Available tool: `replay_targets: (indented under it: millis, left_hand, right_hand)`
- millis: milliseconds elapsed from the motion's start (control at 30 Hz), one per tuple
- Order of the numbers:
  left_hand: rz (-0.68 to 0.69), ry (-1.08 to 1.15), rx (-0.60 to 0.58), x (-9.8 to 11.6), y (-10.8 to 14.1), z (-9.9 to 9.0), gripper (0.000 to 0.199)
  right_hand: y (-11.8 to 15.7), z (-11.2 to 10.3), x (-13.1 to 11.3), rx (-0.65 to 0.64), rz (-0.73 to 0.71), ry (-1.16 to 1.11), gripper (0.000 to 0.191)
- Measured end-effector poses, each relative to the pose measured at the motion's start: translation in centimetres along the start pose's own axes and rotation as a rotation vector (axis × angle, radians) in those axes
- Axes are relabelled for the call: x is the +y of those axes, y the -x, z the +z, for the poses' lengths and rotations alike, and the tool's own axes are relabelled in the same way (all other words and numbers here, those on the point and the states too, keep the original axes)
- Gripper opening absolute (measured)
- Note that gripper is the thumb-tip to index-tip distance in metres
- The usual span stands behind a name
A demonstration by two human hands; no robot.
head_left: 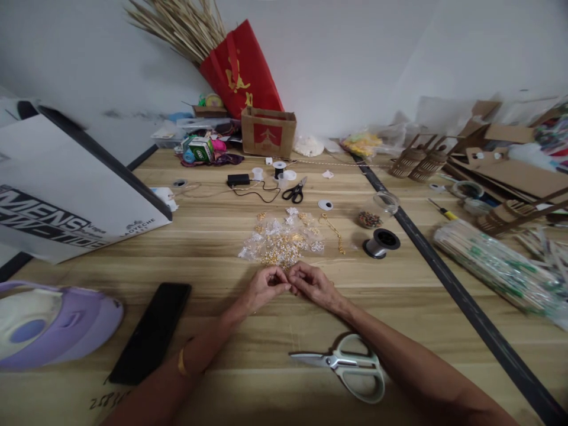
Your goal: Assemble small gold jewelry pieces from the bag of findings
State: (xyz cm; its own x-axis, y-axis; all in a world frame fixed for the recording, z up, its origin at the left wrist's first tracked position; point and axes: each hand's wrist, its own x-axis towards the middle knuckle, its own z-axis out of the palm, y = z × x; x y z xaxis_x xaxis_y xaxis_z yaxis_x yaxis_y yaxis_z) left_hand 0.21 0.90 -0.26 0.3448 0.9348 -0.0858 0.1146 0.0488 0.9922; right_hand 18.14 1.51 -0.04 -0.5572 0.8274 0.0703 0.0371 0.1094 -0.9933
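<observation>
Parts pile (284, 247) on tbl (248, 367) just beyond hands (316, 285), phone (153, 331) L, wire spool (381, 243) R

Craft workshop: gold-coloured bits (284, 251), spool (381, 244), scissors (331, 360)

Left forearm (213, 338), between seven and eight o'clock: bare, ringed by a curved yellow-gold band (181, 362), its finer detail too blurred to tell. Right forearm (399, 350), between four and five o'clock: bare along its visible length, narrowing toward the wrist. Left hand (267, 285) and right hand (313, 285), near six o'clock: ungloved, with slender fingers and rounded knuckles.
</observation>
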Motion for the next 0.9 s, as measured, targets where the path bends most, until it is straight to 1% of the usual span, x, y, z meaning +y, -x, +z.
replay_targets:
  millis: [167,233,333,400,500,733,900]
  left_hand:
    - [-0.036,0.085,0.002,-0.3,0.0,0.2,0.022]
    - [-0.036,0.115,-0.016,-0.3,0.0,0.2,0.024]
    - [-0.018,0.095,-0.044,-0.3,-0.1,0.2,0.021]
    - [-0.011,0.074,-0.047,-0.3,0.0,0.1,0.017]
    - [-0.039,0.084,-0.068,0.0,0.1,-0.2,0.014]
    - [-0.105,0.21,-0.166,0.7,0.4,0.1,0.026]
    - [-0.11,0.252,-0.141,0.6,0.3,0.3,0.029]
  right_hand:
    - [0.1,0.0,-0.1,0.006,-0.03,0.106,0.029]
    - [0.1,0.0,-0.2,0.008,-0.05,0.157,0.029]
    - [0.1,-0.1,-0.2,0.011,-0.076,0.194,0.028]
    - [0.1,-0.2,-0.1,0.015,-0.072,0.188,0.028]
    - [0.0,-0.2,-0.1,0.029,-0.056,0.155,0.028]
    - [0.0,0.0,-0.6,0.012,-0.074,0.106,0.029]
    - [0.1,0.0,-1.0,0.006,-0.06,0.085,0.03]
